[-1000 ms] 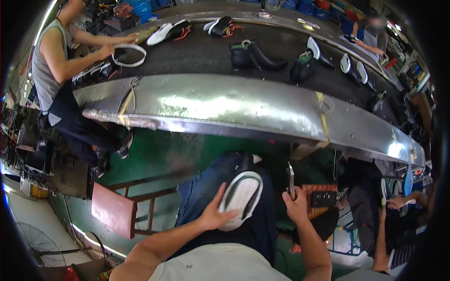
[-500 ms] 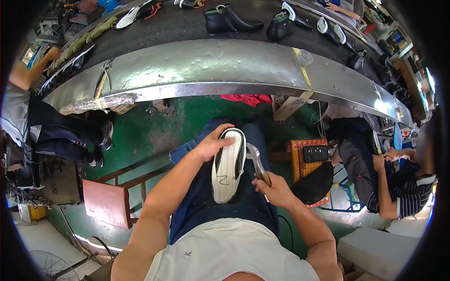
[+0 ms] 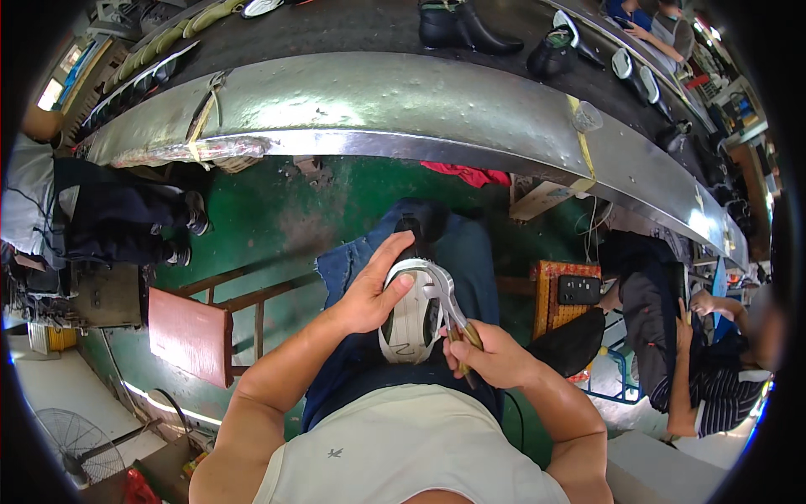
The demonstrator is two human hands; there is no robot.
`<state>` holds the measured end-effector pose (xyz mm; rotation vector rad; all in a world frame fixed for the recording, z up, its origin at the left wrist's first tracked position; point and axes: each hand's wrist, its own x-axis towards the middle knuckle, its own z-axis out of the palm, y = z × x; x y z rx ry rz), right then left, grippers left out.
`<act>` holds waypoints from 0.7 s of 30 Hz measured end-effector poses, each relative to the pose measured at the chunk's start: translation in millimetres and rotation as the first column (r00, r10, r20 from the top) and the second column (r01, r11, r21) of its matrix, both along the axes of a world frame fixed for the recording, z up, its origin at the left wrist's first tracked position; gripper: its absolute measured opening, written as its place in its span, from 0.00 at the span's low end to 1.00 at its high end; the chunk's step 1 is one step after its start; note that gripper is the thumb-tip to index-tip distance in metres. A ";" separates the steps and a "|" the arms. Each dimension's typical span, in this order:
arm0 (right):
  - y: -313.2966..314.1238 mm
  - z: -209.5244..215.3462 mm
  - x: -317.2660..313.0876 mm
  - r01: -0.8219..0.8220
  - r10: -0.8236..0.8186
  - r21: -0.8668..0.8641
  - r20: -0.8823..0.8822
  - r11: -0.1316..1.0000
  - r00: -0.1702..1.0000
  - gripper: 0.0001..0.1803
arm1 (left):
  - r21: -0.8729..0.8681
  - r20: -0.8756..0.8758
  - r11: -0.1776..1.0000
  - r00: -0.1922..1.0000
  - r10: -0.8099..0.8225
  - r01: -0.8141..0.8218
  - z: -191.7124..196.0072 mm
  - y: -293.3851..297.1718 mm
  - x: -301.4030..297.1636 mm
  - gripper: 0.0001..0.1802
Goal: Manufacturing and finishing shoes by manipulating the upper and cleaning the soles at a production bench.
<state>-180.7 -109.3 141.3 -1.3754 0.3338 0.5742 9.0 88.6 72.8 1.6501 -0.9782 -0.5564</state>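
A shoe (image 3: pixel 410 323) lies sole side up between my thighs, its pale insole facing me and a dark mark near its lower end. My left hand (image 3: pixel 369 294) is closed round the far left side of the shoe, with the thumb pressed on the insole. In my right hand (image 3: pixel 489 354) are the handles of a pair of lasting pincers (image 3: pixel 445 294). The curved metal head of the pincers reaches over the far right edge of the shoe and touches or nearly touches it. Whether the jaws grip any material cannot be made out.
A long metal-edged conveyor bench (image 3: pixel 353 97) crosses ahead, bearing black boots (image 3: pixel 470 29) and other shoe parts. On the left are a brown-topped stool (image 3: pixel 190 336) and a standing person (image 3: pixel 109 210). On the right, a seated person (image 3: pixel 705 370) works beside a woven seat (image 3: pixel 554 315).
The pincers have moved from beside the shoe up onto its far edge. The shoe has tipped so its insole looks shorter. My view has shifted a little to the left.
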 end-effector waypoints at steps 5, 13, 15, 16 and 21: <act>3.3 -54.6 5.0 0.091 0.091 -0.560 0.290 0.824 0.953 0.13 | -0.109 -0.070 0.991 0.995 0.068 -0.075 -15.1 -3.3 2.4 0.26; 27.9 -78.3 -7.1 0.339 0.043 -0.708 0.462 0.620 0.886 0.11 | -0.133 -0.126 0.988 0.990 0.064 -0.080 -23.0 -4.7 3.2 0.27; 27.8 -58.7 -12.0 0.298 0.075 -0.750 0.418 0.590 0.906 0.11 | -0.138 -0.169 0.987 0.984 0.063 -0.087 -23.9 -7.4 1.0 0.26; 26.1 -47.7 -14.4 0.250 0.114 -0.789 0.373 0.561 0.921 0.10 | -0.102 -0.232 0.986 0.967 0.107 -0.133 -25.4 -12.5 0.1 0.26; -11.8 3.0 -6.7 -0.122 0.171 -0.586 0.029 0.801 0.985 0.12 | -0.037 -0.284 0.976 0.939 0.194 -0.213 -22.1 -21.9 3.1 0.24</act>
